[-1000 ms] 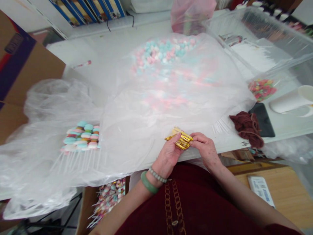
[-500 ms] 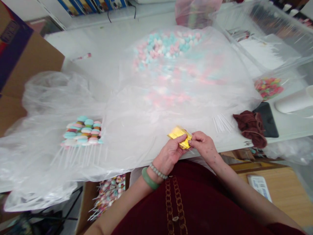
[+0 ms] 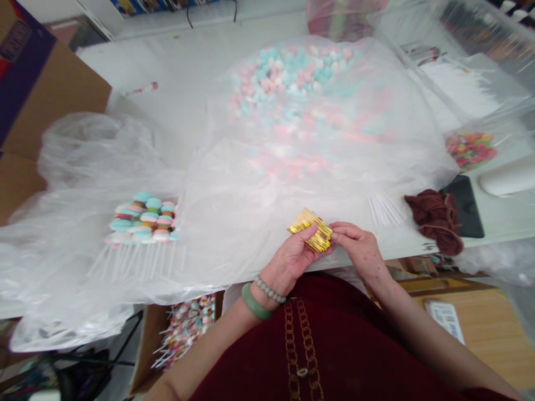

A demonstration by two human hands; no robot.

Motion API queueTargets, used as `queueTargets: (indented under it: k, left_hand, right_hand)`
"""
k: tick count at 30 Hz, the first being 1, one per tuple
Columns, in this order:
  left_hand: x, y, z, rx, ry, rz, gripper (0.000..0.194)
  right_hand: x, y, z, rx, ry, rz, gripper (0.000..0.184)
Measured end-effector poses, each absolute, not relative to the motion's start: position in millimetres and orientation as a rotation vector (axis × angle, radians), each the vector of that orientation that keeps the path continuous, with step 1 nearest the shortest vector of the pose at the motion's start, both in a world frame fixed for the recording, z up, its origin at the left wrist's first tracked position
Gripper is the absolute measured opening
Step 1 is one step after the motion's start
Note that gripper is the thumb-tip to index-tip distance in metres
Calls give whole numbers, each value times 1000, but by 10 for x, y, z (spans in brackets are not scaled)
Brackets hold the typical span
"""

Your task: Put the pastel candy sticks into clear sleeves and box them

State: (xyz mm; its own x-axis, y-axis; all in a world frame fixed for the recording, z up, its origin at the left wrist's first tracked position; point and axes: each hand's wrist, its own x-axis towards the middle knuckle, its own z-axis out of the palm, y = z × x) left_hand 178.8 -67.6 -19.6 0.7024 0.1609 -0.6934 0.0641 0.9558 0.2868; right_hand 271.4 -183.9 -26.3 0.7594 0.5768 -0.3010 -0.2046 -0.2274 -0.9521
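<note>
My left hand (image 3: 295,255) is closed around a bundle of shiny gold twist ties (image 3: 320,238), its thumb pressed across the top. The fingertips of my right hand (image 3: 356,243) pinch at the bundle's right end; whether a single tie is between them is too small to see. Both hands are just above the table's front edge. To the left, macaron-like sweets on white sticks (image 3: 144,220) lie in rows on clear plastic. Loose white sticks (image 3: 385,210) lie to the right of my hands.
A large clear bag of pastel pieces (image 3: 288,72) covers the table's middle. At right are a brown cloth (image 3: 434,218), a dark flat object (image 3: 470,209), a bag of colourful sweets (image 3: 470,149) and a clear bin (image 3: 443,97). A cardboard box (image 3: 58,94) stands left; another box below holds stick sweets (image 3: 190,323).
The gold bundle has turned and fanned slightly in my left hand, while my right fingertips stay at its right end. The view has shifted a little; the table items stay put.
</note>
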Motion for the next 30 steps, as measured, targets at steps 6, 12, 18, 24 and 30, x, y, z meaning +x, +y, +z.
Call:
queueTargets:
  k: [6, 12, 18, 24, 30]
  left_hand:
    - [1813, -719, -193, 292, 778, 29, 19]
    - [1821, -677, -250, 289, 848, 98, 19]
    - [1827, -607, -254, 254, 905, 162, 15]
    - [1845, -654, -270, 422, 953, 213, 31]
    - [1852, -717, -292, 455, 944, 257, 26]
  right_hand:
    - [2659, -1787, -252, -1540, -133, 723, 9]
    - [2690, -1787, -240, -1525, -164, 738, 4]
    - [2732, -1867, -252, -1674, -280, 703, 7]
    - [2780, -1960, -209, -1813, -468, 834, 10]
    - [2693, -1880, -49, -2151, -791, 665, 19]
